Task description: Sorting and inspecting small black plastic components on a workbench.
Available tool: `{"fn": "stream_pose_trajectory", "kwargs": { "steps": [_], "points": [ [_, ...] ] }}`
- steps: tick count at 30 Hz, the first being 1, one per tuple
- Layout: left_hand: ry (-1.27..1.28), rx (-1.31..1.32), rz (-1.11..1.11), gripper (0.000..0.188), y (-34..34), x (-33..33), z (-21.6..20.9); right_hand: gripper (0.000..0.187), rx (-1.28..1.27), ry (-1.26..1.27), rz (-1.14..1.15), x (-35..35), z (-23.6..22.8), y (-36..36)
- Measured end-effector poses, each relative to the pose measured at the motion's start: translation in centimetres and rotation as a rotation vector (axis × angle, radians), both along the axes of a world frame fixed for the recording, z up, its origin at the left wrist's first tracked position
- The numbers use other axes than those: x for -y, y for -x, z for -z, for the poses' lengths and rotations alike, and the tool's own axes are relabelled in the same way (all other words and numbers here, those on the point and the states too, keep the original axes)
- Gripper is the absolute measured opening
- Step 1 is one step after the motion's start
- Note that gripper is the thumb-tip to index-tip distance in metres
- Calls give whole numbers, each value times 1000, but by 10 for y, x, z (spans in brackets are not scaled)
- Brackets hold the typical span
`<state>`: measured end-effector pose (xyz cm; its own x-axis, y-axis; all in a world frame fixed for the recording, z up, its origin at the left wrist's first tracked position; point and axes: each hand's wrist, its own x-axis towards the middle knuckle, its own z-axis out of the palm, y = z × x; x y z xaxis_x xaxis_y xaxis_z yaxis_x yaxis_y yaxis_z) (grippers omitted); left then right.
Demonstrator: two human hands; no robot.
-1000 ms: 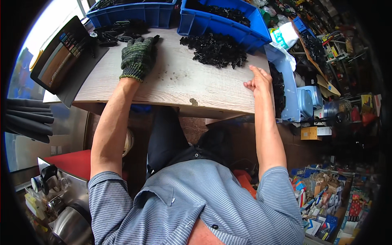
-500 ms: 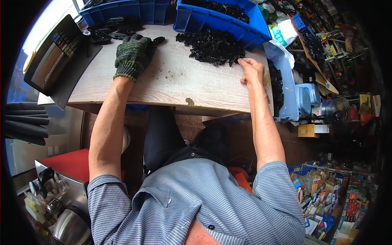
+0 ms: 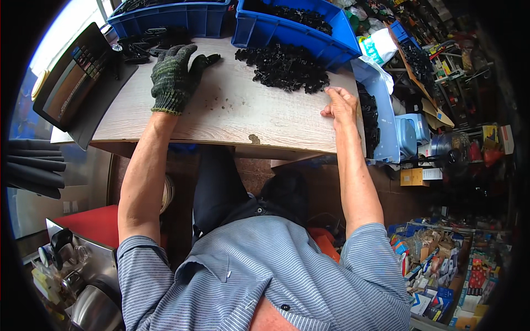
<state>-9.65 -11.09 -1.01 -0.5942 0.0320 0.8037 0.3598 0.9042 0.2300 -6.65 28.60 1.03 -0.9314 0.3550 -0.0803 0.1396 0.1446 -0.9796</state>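
Thumb of L grip (image 3: 174, 80) (gloved, dk green) now stands farther from its fingers than in prev. frame; R grip (image 3: 340, 105) (bare) approx. unchanged rel. to pile. L grip: spread, over the tabletop (image 3: 276, 118). R grip: fingers partly curled, fingertips at near R edge of the pile of small black parts (image 3: 284, 67); can't tell if pinching or touching any. Pile lies ahead & L of R grip, i.e. to R of L grip. Also: larger black pieces (image 3: 144, 45) just ahead/L of L grip; blue bin (image 3: 171, 23) beyond these; 2nd blue bin (image 3: 287, 34) behind pile; lt-blue tub (image 3: 390, 124) R of R grip, w/ black contents.
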Motion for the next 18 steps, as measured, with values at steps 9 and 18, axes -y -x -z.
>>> {"fn": "stream_pose_trajectory", "kwargs": {
  "steps": [9, 18],
  "points": [
    [-1109, 922, 715, 31, -85, -140, -14, 17, -79, 290, -194, 44, 6, -49],
    [-1271, 1006, 797, 22, -76, -168, -19, 16, -163, 238, -275, 66, 13, -61]
  ]
}}
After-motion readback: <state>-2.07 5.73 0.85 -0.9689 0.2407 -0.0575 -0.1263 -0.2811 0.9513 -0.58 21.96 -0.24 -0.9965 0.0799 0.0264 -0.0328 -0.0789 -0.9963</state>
